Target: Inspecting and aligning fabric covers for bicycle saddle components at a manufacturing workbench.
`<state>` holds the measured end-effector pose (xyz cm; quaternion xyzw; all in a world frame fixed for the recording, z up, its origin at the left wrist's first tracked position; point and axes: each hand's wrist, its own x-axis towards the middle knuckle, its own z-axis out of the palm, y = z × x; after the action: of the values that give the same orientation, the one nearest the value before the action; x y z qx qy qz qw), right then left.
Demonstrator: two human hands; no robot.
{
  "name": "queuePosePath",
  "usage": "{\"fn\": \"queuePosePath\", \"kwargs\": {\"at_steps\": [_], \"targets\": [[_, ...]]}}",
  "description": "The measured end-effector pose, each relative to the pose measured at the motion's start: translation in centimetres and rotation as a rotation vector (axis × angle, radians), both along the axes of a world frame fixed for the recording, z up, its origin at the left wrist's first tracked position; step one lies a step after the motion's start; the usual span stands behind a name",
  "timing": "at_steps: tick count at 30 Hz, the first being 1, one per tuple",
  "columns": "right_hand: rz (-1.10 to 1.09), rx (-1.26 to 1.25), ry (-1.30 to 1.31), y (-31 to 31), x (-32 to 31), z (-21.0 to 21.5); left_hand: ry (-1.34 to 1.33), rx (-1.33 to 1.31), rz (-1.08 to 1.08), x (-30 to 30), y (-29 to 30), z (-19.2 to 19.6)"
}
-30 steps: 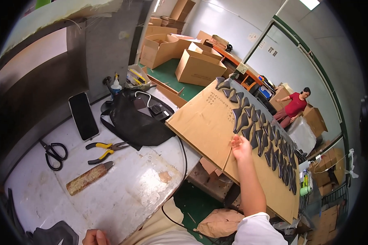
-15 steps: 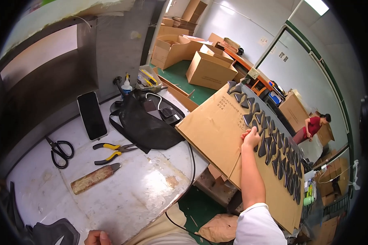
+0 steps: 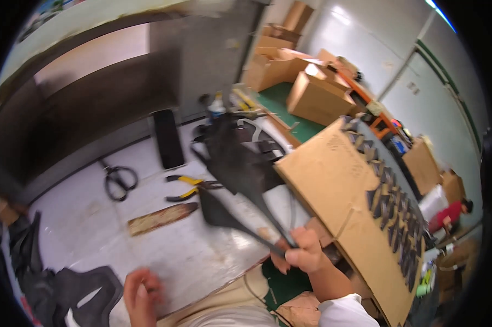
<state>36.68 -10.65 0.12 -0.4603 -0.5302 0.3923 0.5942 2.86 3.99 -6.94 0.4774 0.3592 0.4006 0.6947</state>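
Observation:
My right hand (image 3: 306,250) is closed on the narrow joined end of a black V-shaped piece (image 3: 224,215). Its two flat arms widen away from the hand and reach over the table, blurred by motion. Behind it lies a black bag-like item (image 3: 232,158), partly covered by the piece. At the table's front edge, my left hand (image 3: 142,291) is loosely curled, fingers apart, with nothing seen in it. Left of that hand lie black cut-out sheets (image 3: 82,291). Beyond are a wooden-handled tool (image 3: 161,219), yellow-and-black pliers (image 3: 186,189) and black-handled scissors (image 3: 119,182).
A phone (image 3: 168,140) lies near the grey machine (image 3: 208,60) at the back. To the right, a slanted cardboard sheet (image 3: 322,174) carries rows of black V-shaped pieces (image 3: 390,201). Open cartons (image 3: 319,101) stand on the green floor. Another person (image 3: 447,215) is far right.
My right hand has left the cardboard sheet and come back to the table's front edge, now holding a black V-shaped piece. My left hand has risen further into view. The view has swung left.

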Motion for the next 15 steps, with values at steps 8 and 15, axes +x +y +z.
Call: {"fn": "queuePosePath", "kwargs": {"at_steps": [8,15], "targets": [[0.600,-0.466,0.106,2.1,-4.6,-3.4,0.154,-0.142,-0.192,-2.8,2.4,1.8],[-0.140,-0.056,0.416,3.5,-7.7,-2.9,-0.774,-0.924,-0.213,-5.3,1.5,0.7]]}}
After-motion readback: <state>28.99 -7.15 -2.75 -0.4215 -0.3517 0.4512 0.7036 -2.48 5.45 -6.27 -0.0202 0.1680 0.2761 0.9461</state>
